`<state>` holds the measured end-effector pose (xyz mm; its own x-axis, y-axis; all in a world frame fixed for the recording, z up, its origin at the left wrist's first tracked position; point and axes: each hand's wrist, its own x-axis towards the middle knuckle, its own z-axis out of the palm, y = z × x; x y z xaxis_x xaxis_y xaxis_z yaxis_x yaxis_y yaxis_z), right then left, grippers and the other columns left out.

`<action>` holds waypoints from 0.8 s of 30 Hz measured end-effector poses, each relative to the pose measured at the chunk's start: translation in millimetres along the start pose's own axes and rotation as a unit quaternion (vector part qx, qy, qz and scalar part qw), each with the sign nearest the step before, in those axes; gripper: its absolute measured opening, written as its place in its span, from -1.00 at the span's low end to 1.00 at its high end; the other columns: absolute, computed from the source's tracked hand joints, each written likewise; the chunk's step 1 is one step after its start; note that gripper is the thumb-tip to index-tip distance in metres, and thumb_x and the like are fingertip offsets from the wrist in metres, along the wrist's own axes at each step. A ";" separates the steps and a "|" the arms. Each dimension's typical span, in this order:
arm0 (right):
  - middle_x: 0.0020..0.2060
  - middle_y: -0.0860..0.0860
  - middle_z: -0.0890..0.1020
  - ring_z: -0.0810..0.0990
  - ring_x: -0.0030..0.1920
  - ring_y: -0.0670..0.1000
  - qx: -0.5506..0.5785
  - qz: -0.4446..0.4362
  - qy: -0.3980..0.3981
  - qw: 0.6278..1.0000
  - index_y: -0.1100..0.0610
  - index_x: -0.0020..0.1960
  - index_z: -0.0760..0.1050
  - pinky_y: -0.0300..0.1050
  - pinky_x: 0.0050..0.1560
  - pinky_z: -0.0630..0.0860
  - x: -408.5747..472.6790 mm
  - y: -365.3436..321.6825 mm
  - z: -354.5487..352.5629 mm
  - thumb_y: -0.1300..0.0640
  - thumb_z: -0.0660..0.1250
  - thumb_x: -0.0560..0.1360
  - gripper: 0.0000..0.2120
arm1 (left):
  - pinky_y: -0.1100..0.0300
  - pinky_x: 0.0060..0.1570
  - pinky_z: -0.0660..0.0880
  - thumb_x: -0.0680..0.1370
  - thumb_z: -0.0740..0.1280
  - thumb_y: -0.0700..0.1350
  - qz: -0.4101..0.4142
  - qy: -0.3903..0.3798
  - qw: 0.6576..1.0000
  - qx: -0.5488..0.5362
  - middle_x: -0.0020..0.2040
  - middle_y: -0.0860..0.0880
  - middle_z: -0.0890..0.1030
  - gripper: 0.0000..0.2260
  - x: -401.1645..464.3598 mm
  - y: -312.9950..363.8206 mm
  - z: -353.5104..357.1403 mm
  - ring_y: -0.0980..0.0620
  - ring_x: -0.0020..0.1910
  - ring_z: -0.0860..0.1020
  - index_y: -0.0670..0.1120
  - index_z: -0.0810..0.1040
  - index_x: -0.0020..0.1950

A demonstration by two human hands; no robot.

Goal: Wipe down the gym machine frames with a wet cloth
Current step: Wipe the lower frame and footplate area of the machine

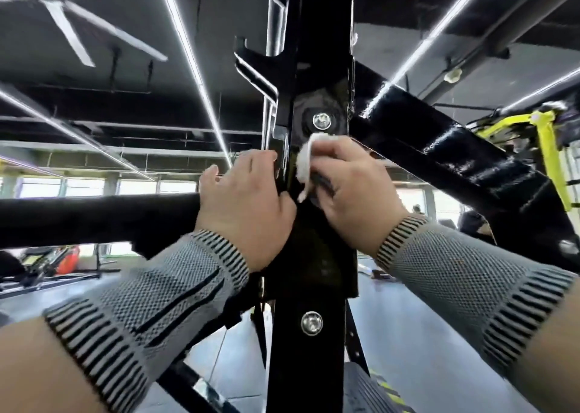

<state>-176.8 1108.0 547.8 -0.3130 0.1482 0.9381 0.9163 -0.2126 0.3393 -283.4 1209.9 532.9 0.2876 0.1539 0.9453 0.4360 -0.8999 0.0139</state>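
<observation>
A black upright post of the gym machine frame (pixel 323 51) runs up the middle of the head view, with a silver bolt (pixel 321 121) on a bracket. My right hand (pixel 351 192) grips a bunched white cloth (pixel 306 161) and presses it against the post just below that bolt. My left hand (pixel 244 205) holds the post's left edge, its fingers curled round it at the same height. Both wrists wear grey knit sleeves.
A padded black bar (pixel 94 218) sticks out to the left. A thick black diagonal beam (pixel 455 148) runs down to the right. A second bolt (pixel 311 323) sits lower on the post. Yellow machine parts (pixel 546 142) stand far right. Ceiling light strips and a fan are overhead.
</observation>
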 end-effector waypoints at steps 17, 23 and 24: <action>0.07 -0.01 0.44 0.43 -0.07 -0.14 -0.056 0.247 0.058 0.966 0.19 0.00 0.57 -0.51 -0.12 0.18 52.5 16.7 -6.4 0.25 0.25 0.52 -0.86 | 0.12 0.40 0.24 0.60 0.15 -0.11 0.077 -0.002 0.993 -0.088 0.50 0.05 0.21 -0.55 48.7 -13.1 -18.3 0.00 0.45 0.25 0.00 0.20 0.49; 0.28 0.00 0.47 0.36 0.34 0.03 -0.091 0.049 -0.100 0.990 0.22 0.10 0.55 -0.26 0.31 0.23 105.5 15.6 -6.1 0.35 0.21 0.51 -0.77 | -0.10 0.52 0.00 0.58 0.11 -0.08 0.087 -0.010 0.996 -0.019 0.59 0.05 -0.04 -0.40 100.6 -6.0 -23.5 0.01 0.56 -0.15 -0.03 -0.06 0.58; 0.35 0.02 0.42 0.28 0.41 0.05 -0.106 0.046 -0.114 0.987 0.21 0.18 0.52 -0.23 0.39 0.15 118.2 18.0 -7.9 0.34 0.18 0.53 -0.73 | -0.11 0.52 -0.01 0.58 0.11 -0.09 0.079 -0.010 0.997 -0.014 0.59 0.04 -0.05 -0.39 107.0 -5.4 -25.5 0.00 0.56 -0.16 -0.04 -0.06 0.58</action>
<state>-199.3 1114.1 665.4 -0.1437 0.3274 0.9339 0.8580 -0.4291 0.2825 -276.7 1220.8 642.3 0.3672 0.0174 0.9300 0.3601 -0.9245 -0.1249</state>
